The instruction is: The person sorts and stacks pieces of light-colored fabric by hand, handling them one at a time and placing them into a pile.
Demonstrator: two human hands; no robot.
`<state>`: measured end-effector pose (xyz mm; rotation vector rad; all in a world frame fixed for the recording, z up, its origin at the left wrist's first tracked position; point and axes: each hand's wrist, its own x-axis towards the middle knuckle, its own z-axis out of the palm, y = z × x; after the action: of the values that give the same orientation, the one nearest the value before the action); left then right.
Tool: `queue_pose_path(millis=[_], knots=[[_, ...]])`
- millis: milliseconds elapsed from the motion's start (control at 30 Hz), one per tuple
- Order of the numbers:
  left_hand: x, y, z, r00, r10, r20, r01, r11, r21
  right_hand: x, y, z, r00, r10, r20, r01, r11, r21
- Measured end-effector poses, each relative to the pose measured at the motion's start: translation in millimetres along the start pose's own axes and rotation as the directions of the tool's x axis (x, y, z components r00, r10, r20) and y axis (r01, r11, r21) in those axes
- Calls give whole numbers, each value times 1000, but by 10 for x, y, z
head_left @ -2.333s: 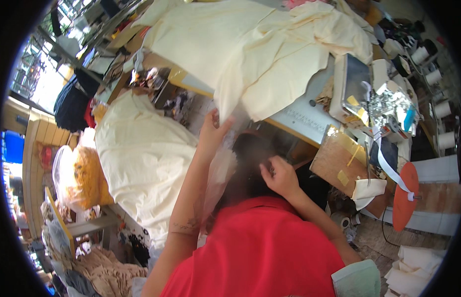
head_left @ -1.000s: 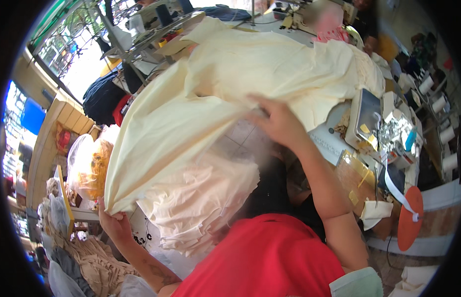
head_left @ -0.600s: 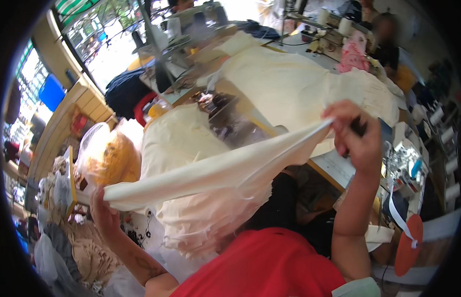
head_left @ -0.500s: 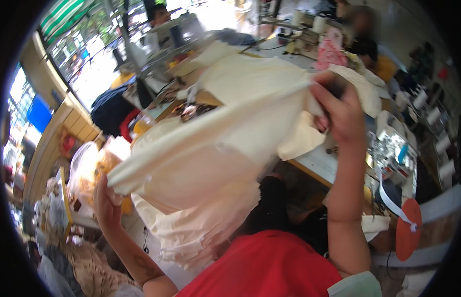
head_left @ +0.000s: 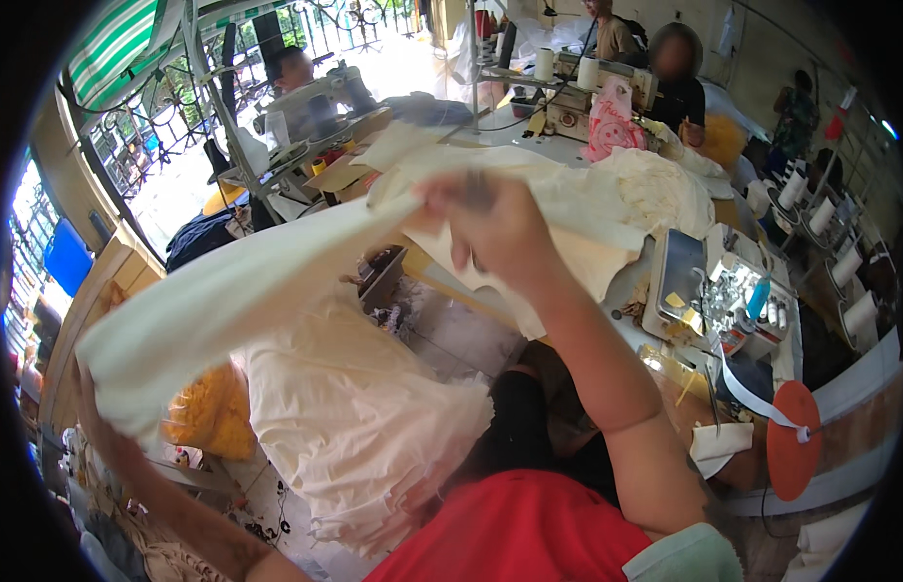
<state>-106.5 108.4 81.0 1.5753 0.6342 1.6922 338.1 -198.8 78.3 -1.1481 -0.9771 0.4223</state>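
A cream cloth piece [head_left: 248, 291] is stretched in the air between my two hands. My right hand [head_left: 500, 228] is closed on its upper right edge, slightly blurred. At the far left, my left hand [head_left: 89, 398] holds up the other end; the cloth's fold covers most of its fingers. Below hangs a heap of cream cloth [head_left: 354, 417], spread beside my lap down toward the floor. More cream cloth [head_left: 607, 247] lies flat on the table, behind and right of my right hand.
A sewing machine [head_left: 733, 291] with shiny metal parts stands at the right, near an orange disc [head_left: 794, 441] with white tape. A pink-and-white bag [head_left: 614, 121] sits on the table's far side. Several people are beyond it. An orange-yellow bag [head_left: 211, 412] stands at the left.
Both hands have moved left with the cloth, the right one furthest. The cloth has swung left and up, uncovering the heap below and the floor. The view has shifted a little.
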Motion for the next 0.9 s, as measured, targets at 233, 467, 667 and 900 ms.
queue_pose_path(millis=[233,467,667,900], knots=[[-1915,-307,-833,798,-601,52,562,773,295,-979,1253,-55,910,384,158,-335,903,-268],[-3015,-1361,-1137,671,-673,312,-126,311,942,-1907,1870,-295,975,172,144,-84,875,-478],[-2779,-1432,1099,562,-601,569,297,788,539,-2183,1581,-586,750,608,-260,-580,416,-701],[-3400,-1737,2965,201,-454,868,289,874,390,-2511,1900,-513,891,424,-165,-411,596,-690]])
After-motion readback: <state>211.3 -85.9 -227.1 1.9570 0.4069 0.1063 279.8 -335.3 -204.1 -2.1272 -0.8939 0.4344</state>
